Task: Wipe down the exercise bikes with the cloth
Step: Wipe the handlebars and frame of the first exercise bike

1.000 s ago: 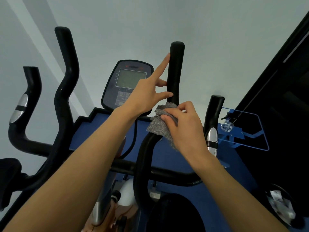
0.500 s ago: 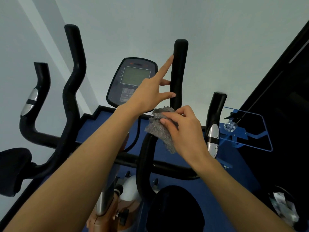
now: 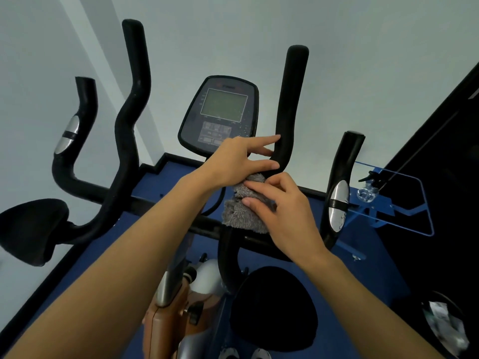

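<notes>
From the head camera we see the right hand (image 3: pixel 282 211) pressing a grey cloth (image 3: pixel 243 208) around the bike's inner right handlebar (image 3: pixel 289 117), fingers curled over it. Our left hand (image 3: pixel 238 161) reaches across, fingers spread wide, fingertips (image 3: pixel 276 137) touching the bar just above the cloth.

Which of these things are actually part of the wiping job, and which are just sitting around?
In the job:
- cloth, pressed by the right hand
- handlebar, touched by the left hand
- console, part of the same bike

Lying about:
- spray bottle on the blue stand
- bin, lower right
</notes>
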The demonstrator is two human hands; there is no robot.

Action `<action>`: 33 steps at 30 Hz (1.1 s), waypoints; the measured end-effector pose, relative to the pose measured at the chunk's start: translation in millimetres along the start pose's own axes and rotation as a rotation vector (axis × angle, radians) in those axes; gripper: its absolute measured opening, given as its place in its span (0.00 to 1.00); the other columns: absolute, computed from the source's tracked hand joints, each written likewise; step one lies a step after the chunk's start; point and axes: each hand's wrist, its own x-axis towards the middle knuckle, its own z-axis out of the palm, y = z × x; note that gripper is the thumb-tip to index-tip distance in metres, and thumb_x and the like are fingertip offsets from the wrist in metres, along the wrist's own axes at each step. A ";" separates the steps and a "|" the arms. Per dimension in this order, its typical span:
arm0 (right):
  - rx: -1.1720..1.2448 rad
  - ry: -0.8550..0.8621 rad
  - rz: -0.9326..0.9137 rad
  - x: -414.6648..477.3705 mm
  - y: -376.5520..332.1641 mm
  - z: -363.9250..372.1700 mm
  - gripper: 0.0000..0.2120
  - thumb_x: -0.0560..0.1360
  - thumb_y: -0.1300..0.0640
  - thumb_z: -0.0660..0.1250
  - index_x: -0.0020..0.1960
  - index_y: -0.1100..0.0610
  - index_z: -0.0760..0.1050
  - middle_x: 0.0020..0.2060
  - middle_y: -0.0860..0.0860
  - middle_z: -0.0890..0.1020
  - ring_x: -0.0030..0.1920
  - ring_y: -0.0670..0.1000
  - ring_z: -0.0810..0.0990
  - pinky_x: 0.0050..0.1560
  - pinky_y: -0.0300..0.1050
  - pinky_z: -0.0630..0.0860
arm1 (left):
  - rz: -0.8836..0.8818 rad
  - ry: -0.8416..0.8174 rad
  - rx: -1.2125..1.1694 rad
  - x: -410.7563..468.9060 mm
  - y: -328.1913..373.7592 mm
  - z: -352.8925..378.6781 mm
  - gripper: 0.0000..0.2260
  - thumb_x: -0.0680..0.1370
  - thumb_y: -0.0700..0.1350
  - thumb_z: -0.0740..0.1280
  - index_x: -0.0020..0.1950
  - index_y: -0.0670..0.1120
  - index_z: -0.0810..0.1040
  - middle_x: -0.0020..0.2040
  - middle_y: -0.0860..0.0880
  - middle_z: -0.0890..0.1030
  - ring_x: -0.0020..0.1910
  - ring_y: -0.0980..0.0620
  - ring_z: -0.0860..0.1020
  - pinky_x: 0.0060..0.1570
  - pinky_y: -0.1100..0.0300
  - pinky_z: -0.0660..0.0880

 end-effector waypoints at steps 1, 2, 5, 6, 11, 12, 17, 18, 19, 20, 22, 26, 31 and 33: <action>0.002 0.005 0.007 1.1 -0.4 0.2 0.17 0.72 0.55 0.68 0.60 0.54 0.76 0.46 0.47 0.70 0.45 0.39 0.68 0.52 0.21 0.64 | -0.001 0.001 0.002 -0.5 0.6 -0.2 0.25 0.74 0.52 0.68 0.69 0.57 0.67 0.59 0.53 0.80 0.62 0.56 0.74 0.66 0.56 0.68; 0.004 0.007 0.016 2.6 -0.9 0.3 0.17 0.72 0.55 0.69 0.60 0.54 0.76 0.46 0.47 0.70 0.45 0.39 0.68 0.52 0.21 0.64 | -0.003 0.000 0.000 -1.1 1.3 -0.4 0.24 0.74 0.52 0.68 0.69 0.57 0.67 0.59 0.53 0.80 0.61 0.56 0.74 0.66 0.57 0.68; -0.005 -0.009 0.021 6.4 -3.5 2.0 0.14 0.72 0.55 0.68 0.58 0.54 0.78 0.44 0.49 0.72 0.44 0.42 0.71 0.48 0.21 0.65 | -0.009 0.005 -0.006 -2.2 2.4 0.0 0.24 0.74 0.52 0.68 0.69 0.57 0.67 0.59 0.53 0.80 0.57 0.57 0.77 0.64 0.59 0.69; -0.017 -0.020 0.002 6.4 -4.7 3.2 0.13 0.72 0.56 0.68 0.57 0.54 0.78 0.44 0.49 0.72 0.44 0.44 0.71 0.47 0.21 0.65 | -0.014 0.007 -0.006 -2.1 2.7 0.2 0.24 0.74 0.52 0.68 0.69 0.57 0.68 0.59 0.53 0.80 0.56 0.56 0.78 0.63 0.60 0.69; -0.056 -0.071 -0.061 0.7 -7.9 9.9 0.11 0.73 0.58 0.68 0.55 0.56 0.79 0.42 0.48 0.71 0.42 0.45 0.71 0.46 0.21 0.64 | -0.038 0.002 -0.019 -1.6 4.9 -2.2 0.24 0.73 0.53 0.69 0.68 0.57 0.68 0.59 0.52 0.80 0.57 0.58 0.76 0.62 0.63 0.68; -0.066 -0.083 -0.067 -0.1 -8.4 10.1 0.11 0.73 0.58 0.68 0.55 0.56 0.79 0.42 0.48 0.71 0.42 0.45 0.71 0.45 0.21 0.64 | -0.038 -0.002 -0.020 -1.4 5.5 -2.6 0.25 0.73 0.53 0.69 0.68 0.57 0.68 0.59 0.52 0.80 0.58 0.57 0.75 0.62 0.63 0.67; -0.046 -0.103 -0.047 -0.9 -7.9 3.2 0.12 0.73 0.56 0.67 0.56 0.55 0.79 0.42 0.48 0.71 0.42 0.45 0.71 0.46 0.22 0.65 | -0.045 -0.014 -0.043 -1.6 5.8 -2.1 0.25 0.73 0.53 0.69 0.69 0.57 0.68 0.59 0.52 0.80 0.62 0.56 0.74 0.66 0.57 0.67; -0.026 -0.067 -0.030 -1.0 -7.1 1.5 0.12 0.73 0.56 0.67 0.56 0.54 0.79 0.43 0.47 0.71 0.42 0.43 0.71 0.46 0.22 0.65 | -0.045 -0.022 -0.051 -2.6 4.6 -2.3 0.25 0.73 0.52 0.69 0.69 0.57 0.68 0.58 0.52 0.81 0.61 0.56 0.74 0.66 0.56 0.67; -0.007 -0.029 -0.014 -0.7 -6.3 0.1 0.12 0.73 0.56 0.67 0.57 0.54 0.78 0.43 0.47 0.71 0.42 0.42 0.71 0.47 0.22 0.65 | -0.043 -0.030 -0.059 -3.8 3.1 -2.9 0.24 0.73 0.52 0.69 0.69 0.57 0.68 0.58 0.52 0.81 0.61 0.57 0.75 0.67 0.55 0.67; 0.006 -0.006 -0.003 0.0 -6.0 -0.9 0.13 0.73 0.56 0.67 0.57 0.54 0.78 0.43 0.47 0.71 0.43 0.41 0.71 0.48 0.22 0.65 | -0.040 -0.040 -0.070 -4.9 2.3 -3.6 0.24 0.74 0.52 0.69 0.68 0.57 0.68 0.58 0.52 0.81 0.60 0.58 0.75 0.66 0.54 0.68; 0.000 -0.034 -0.005 2.0 -6.5 -0.1 0.14 0.73 0.55 0.67 0.58 0.54 0.77 0.44 0.47 0.71 0.43 0.40 0.71 0.48 0.22 0.65 | -0.046 -0.055 -0.100 -6.9 0.7 -4.4 0.23 0.74 0.50 0.68 0.68 0.57 0.69 0.57 0.52 0.81 0.59 0.59 0.76 0.66 0.54 0.68; -0.032 -0.106 -0.015 3.7 -8.8 4.5 0.14 0.72 0.55 0.68 0.58 0.54 0.78 0.44 0.49 0.71 0.44 0.45 0.71 0.48 0.23 0.66 | -0.046 -0.050 -0.128 -7.3 0.8 -3.5 0.22 0.74 0.49 0.68 0.68 0.57 0.69 0.58 0.52 0.81 0.59 0.59 0.76 0.66 0.53 0.69; -0.080 -0.192 -0.052 -4.2 -13.7 7.2 0.13 0.73 0.55 0.68 0.56 0.57 0.79 0.43 0.50 0.71 0.41 0.48 0.71 0.39 0.29 0.66 | -0.041 -0.027 -0.128 -7.6 -0.7 -0.6 0.22 0.75 0.50 0.68 0.68 0.57 0.69 0.57 0.52 0.81 0.59 0.60 0.75 0.66 0.55 0.68; -0.081 -0.210 -0.047 -4.9 -13.9 7.0 0.13 0.73 0.55 0.67 0.57 0.56 0.78 0.43 0.50 0.71 0.42 0.48 0.71 0.39 0.30 0.65 | -0.042 -0.022 -0.138 -8.3 -0.3 0.0 0.22 0.74 0.50 0.68 0.68 0.56 0.69 0.57 0.52 0.81 0.59 0.59 0.75 0.66 0.55 0.68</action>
